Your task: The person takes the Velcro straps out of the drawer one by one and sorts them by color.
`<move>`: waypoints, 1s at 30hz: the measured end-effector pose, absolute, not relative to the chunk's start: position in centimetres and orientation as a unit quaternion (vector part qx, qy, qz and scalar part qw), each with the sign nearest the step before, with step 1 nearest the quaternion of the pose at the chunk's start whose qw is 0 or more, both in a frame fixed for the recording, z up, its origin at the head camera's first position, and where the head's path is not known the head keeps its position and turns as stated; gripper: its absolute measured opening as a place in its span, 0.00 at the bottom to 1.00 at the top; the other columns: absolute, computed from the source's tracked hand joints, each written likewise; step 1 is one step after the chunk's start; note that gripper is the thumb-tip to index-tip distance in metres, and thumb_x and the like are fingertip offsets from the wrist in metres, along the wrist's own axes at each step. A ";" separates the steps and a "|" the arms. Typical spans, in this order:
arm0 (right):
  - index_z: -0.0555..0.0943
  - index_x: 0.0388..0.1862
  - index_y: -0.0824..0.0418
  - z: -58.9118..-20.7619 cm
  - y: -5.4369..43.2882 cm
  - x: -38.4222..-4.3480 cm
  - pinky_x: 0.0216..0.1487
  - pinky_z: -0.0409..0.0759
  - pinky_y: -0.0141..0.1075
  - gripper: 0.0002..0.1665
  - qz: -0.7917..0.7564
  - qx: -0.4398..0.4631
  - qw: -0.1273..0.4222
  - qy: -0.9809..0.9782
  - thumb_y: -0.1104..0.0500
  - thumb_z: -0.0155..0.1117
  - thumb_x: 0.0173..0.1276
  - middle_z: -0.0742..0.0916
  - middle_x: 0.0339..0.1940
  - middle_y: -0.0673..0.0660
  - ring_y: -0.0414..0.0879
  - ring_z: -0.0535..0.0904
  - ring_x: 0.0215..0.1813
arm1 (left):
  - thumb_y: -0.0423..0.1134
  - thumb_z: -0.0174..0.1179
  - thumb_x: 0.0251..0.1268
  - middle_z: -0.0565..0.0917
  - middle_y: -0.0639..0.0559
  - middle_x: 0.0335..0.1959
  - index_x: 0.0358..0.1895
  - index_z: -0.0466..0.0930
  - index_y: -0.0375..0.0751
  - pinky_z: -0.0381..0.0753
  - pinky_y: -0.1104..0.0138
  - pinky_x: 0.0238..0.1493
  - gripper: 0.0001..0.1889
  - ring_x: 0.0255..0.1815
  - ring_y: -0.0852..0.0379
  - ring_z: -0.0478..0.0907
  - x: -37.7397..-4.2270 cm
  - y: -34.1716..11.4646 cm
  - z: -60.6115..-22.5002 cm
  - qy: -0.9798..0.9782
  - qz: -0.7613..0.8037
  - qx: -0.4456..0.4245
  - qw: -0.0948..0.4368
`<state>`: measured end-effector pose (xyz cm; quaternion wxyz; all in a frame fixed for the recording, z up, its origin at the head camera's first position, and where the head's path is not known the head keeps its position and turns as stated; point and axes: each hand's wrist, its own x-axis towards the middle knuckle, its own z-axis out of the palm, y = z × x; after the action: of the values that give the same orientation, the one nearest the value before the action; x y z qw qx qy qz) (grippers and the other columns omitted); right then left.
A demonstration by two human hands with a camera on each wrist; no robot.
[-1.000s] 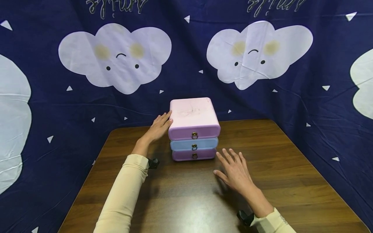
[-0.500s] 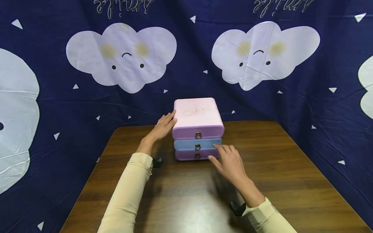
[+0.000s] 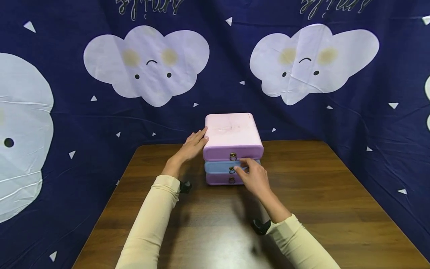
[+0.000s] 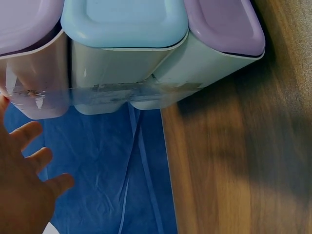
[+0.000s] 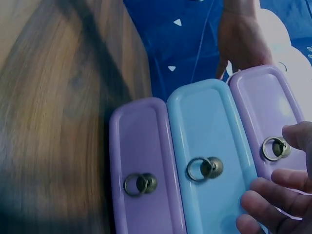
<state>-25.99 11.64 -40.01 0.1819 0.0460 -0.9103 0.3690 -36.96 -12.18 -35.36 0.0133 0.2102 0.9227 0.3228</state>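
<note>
At left, we see the person's left grip, a bare hand set against the side of the drawer stack; its fingers are extended and spread wide, enclosing nothing, and its place on the stack matches that of a second ago. At centre, the stack stands toward the back of the counter: a top lilac drawer, a blue drawer and a lower purple drawer, none visibly pulled out. At right lies the chief change: the right grip has come in from beside the stack's lower corner to its front. We note thumb and fingers bent and parted, narrower than before, with nothing seen between them. The right wrist view sets the thumb at the top ring handle; we cannot tell whether they touch. We judge that handle now within reach, the left grip well placed for steadying.
</note>
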 end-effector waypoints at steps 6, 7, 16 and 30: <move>0.80 0.52 0.56 -39.9 11.0 -26.7 0.45 0.78 0.44 0.22 0.425 0.021 0.157 -0.891 0.47 0.63 0.63 0.89 0.40 0.55 0.48 0.85 0.41 | 0.59 0.32 0.74 0.48 0.49 0.78 0.76 0.42 0.62 0.35 0.53 0.77 0.30 0.79 0.49 0.36 -36.9 -12.2 -35.3 0.922 0.326 0.208 0.020; 0.80 0.52 0.57 -39.9 10.9 -26.8 0.46 0.78 0.44 0.22 0.433 0.019 0.152 -0.888 0.47 0.63 0.63 0.89 0.40 0.55 0.48 0.85 0.41 | 0.59 0.32 0.74 0.49 0.50 0.78 0.76 0.42 0.61 0.35 0.53 0.77 0.30 0.79 0.49 0.36 -37.0 -12.1 -35.3 0.921 0.327 0.210 0.021; 0.79 0.44 0.62 -39.6 9.8 -27.6 0.35 0.76 0.32 0.17 0.518 0.009 0.118 -0.847 0.51 0.63 0.64 0.87 0.32 0.59 0.42 0.81 0.31 | 0.60 0.32 0.74 0.49 0.50 0.78 0.76 0.42 0.61 0.35 0.53 0.77 0.30 0.79 0.49 0.37 -37.0 -12.5 -35.1 0.924 0.318 0.210 0.022; 0.81 0.35 0.67 -39.4 9.1 -28.7 0.38 0.85 0.45 0.19 0.605 -0.021 0.038 -0.795 0.51 0.56 0.70 0.89 0.32 0.61 0.53 0.86 0.34 | 0.60 0.32 0.74 0.49 0.48 0.78 0.76 0.42 0.61 0.35 0.52 0.77 0.31 0.79 0.48 0.37 -37.4 -12.5 -35.4 0.922 0.321 0.215 0.019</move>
<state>-28.66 9.06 -39.43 0.0385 -0.0211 -0.7947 0.6054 -37.43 -12.49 -35.45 0.0188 0.2146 0.9222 0.3212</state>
